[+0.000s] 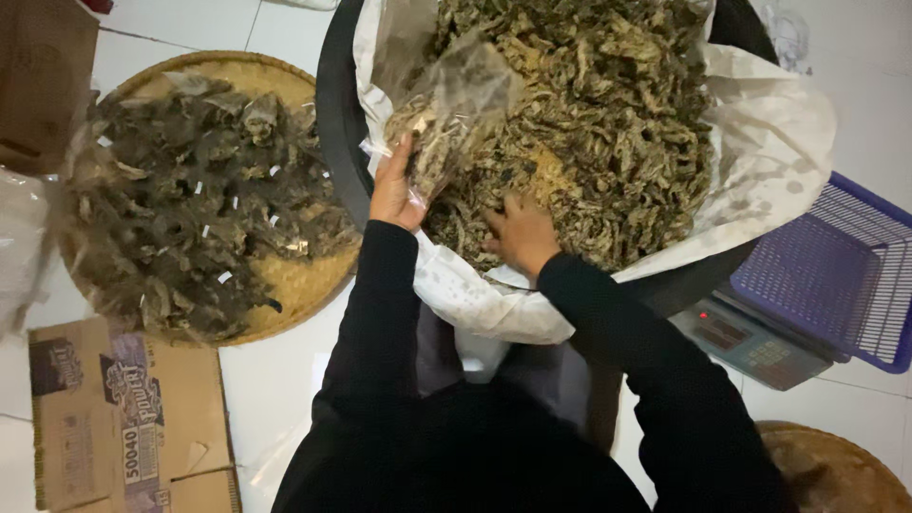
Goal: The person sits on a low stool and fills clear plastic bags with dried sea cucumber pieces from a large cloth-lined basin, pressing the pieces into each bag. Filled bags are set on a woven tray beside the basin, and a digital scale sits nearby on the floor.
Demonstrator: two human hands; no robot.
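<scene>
Filling the clear bag [446,104] pinched open in my left hand [394,190], my right hand [521,233] digs half-curled into the dried leaves [608,123] — fingertips buried, grasp unclear — next comes lifting a handful in.

A small home packing workroom, set out on a white tiled floor [285,380]; a lined tub [328,114] heaped with dried leaves [608,123]; a woven tray [304,285] of filled bags; a digital scale [750,347] under a purple basket [836,275]; cardboard boxes [123,418] at the floor's edge.
</scene>
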